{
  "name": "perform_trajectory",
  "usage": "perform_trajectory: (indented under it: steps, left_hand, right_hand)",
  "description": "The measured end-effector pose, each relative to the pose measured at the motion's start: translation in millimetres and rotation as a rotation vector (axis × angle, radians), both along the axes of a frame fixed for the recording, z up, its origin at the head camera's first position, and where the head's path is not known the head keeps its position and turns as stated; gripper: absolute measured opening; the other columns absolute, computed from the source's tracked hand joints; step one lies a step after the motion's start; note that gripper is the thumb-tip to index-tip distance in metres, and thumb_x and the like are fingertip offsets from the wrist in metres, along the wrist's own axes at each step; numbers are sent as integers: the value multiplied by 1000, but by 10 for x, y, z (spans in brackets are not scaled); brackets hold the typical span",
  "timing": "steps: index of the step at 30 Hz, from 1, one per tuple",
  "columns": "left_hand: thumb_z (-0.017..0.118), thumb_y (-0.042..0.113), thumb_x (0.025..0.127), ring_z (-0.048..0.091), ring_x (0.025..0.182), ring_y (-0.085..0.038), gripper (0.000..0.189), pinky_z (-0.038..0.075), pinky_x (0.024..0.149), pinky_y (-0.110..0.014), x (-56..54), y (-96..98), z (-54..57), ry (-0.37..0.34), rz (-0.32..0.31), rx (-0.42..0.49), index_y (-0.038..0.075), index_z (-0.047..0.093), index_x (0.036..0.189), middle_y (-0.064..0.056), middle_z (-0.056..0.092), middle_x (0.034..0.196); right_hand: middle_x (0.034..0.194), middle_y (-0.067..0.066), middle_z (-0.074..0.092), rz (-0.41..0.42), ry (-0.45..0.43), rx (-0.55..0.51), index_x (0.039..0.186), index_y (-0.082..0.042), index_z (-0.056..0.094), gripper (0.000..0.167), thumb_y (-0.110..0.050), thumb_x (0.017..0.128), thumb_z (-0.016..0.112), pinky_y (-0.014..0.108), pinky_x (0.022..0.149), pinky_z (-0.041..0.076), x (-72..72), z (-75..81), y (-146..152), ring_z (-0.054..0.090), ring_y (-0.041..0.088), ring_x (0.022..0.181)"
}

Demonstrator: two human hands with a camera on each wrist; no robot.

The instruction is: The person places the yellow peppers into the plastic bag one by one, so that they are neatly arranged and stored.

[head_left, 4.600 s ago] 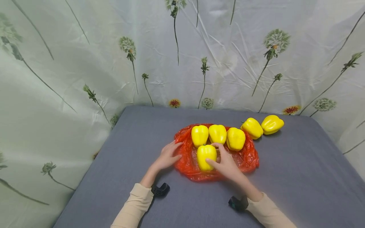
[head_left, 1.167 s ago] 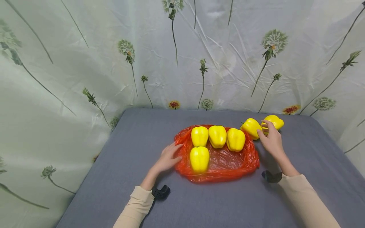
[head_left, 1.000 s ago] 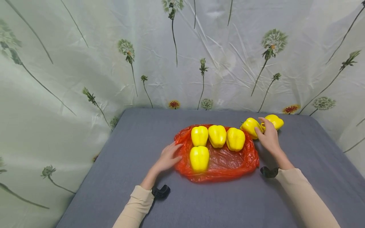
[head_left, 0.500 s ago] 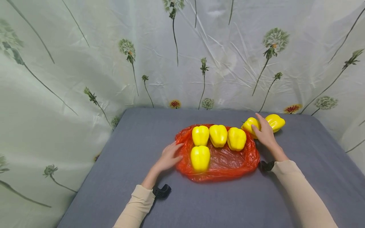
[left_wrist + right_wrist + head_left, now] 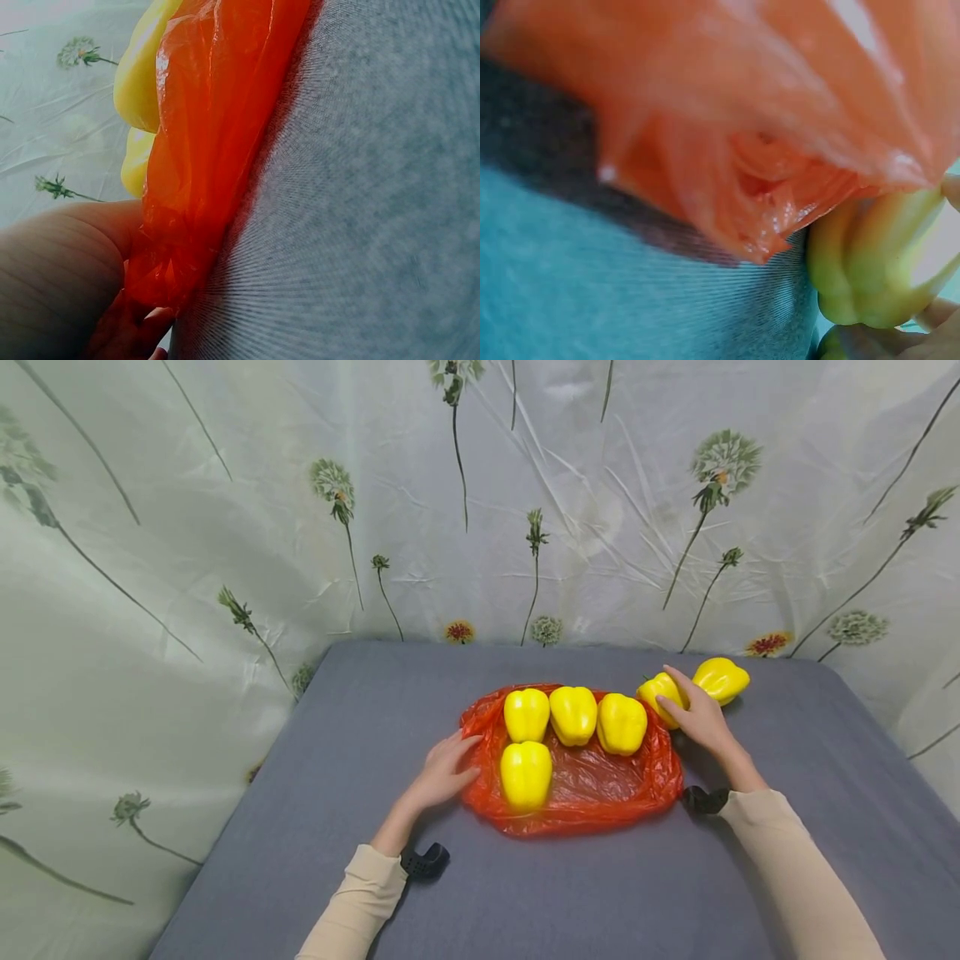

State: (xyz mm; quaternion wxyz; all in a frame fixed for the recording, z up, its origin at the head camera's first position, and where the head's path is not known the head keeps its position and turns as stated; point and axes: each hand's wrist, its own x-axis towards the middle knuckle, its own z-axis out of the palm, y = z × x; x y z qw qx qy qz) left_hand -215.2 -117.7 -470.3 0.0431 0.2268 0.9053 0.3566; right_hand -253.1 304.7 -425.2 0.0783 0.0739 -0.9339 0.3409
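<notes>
A red plastic bag [image 5: 600, 814] lies spread with its mouth upward. Inside are several yellow bell peppers: three in a back row, including the middle pepper [image 5: 573, 716], and one in front [image 5: 526, 775]. At the bag's left edge my left hand [image 5: 442, 771] holds the bunched plastic between thumb and fingers; the left wrist view shows the film [image 5: 202, 142] there. Beyond the bag's right rim, my right hand [image 5: 699, 714] grips another yellow bell pepper [image 5: 658, 697], partly hidden by my fingers. Its lower end [image 5: 877, 262] shows in the right wrist view.
One more yellow bell pepper [image 5: 722, 680] lies on the table just behind my right hand. The grey cloth-covered table [image 5: 525, 902] ends at a flower-printed curtain [image 5: 420, 510] at the back and left.
Earlier my right hand set the front pepper in the bag and slid it left. It then moved to the back right and closed round another pepper. My left hand stayed put.
</notes>
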Motion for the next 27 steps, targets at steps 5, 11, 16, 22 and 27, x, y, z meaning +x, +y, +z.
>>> perform_trajectory:
  steps: [5, 11, 16, 22, 27]
  left_hand:
    - [56, 21, 90, 25, 143, -36, 52, 16, 115, -58, 5, 2, 2, 3, 6, 1, 7, 44, 139, -17, 37, 149]
    - [57, 22, 90, 24, 143, -35, 53, 16, 115, -57, -2, 3, -13, 3, 11, -11, 8, 43, 139, -16, 38, 149]
    - [56, 23, 90, 25, 143, -34, 53, 16, 115, -58, -8, 1, -3, 10, 3, -12, 8, 43, 139, -16, 37, 150]
    - [55, 24, 90, 24, 144, -33, 54, 15, 116, -58, -13, -3, -1, -3, 1, -2, 9, 42, 140, -14, 36, 151]
    - [56, 21, 90, 25, 143, -35, 53, 16, 114, -59, -2, 4, -3, 6, 3, 8, 7, 43, 139, -16, 38, 149]
  right_hand:
    - [144, 32, 34, -7, -14, -12, 147, -4, 26, 61, -29, 96, 49, 67, 102, 29, 40, -14, 5, 36, 52, 127]
    - [143, 34, 34, -21, -54, -14, 149, -9, 23, 62, -31, 97, 47, 67, 99, 31, 122, 15, 28, 38, 52, 124]
    - [142, 35, 32, -29, -115, -7, 150, -13, 19, 63, -35, 97, 46, 67, 96, 33, 175, 39, 75, 40, 51, 120]
    - [144, 35, 30, -67, -144, -61, 150, -15, 18, 67, -38, 95, 48, 65, 93, 34, 213, -4, 117, 40, 51, 119]
    - [145, 36, 27, -90, -169, -86, 151, -17, 15, 68, -41, 95, 47, 67, 95, 32, 247, -51, 116, 37, 52, 121]
